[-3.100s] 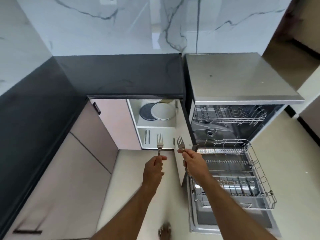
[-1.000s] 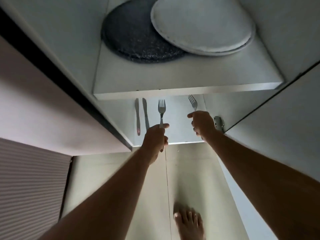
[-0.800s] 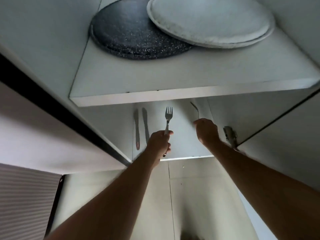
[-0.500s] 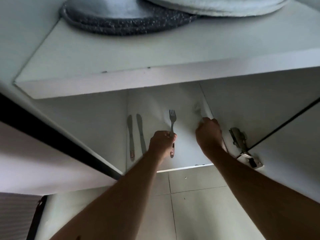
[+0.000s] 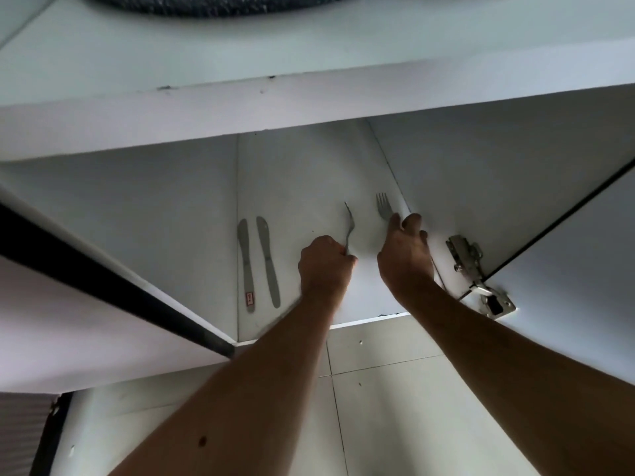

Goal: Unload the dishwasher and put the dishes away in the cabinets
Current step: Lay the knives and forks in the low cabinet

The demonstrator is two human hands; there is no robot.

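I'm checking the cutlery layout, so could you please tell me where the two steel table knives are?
The two steel table knives lie side by side on the lower cabinet shelf, by its left wall, left of the left hand.

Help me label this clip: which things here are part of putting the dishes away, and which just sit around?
In the job: left hand gripping a steel fork; right hand holding a second steel fork; white lower cabinet shelf.
Just there: two steel table knives; metal door hinge; dark speckled plate.

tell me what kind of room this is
Most likely a home kitchen: an open low cabinet with a hinge, two table knives lying on its bottom shelf, a dark plate above, tiled floor.
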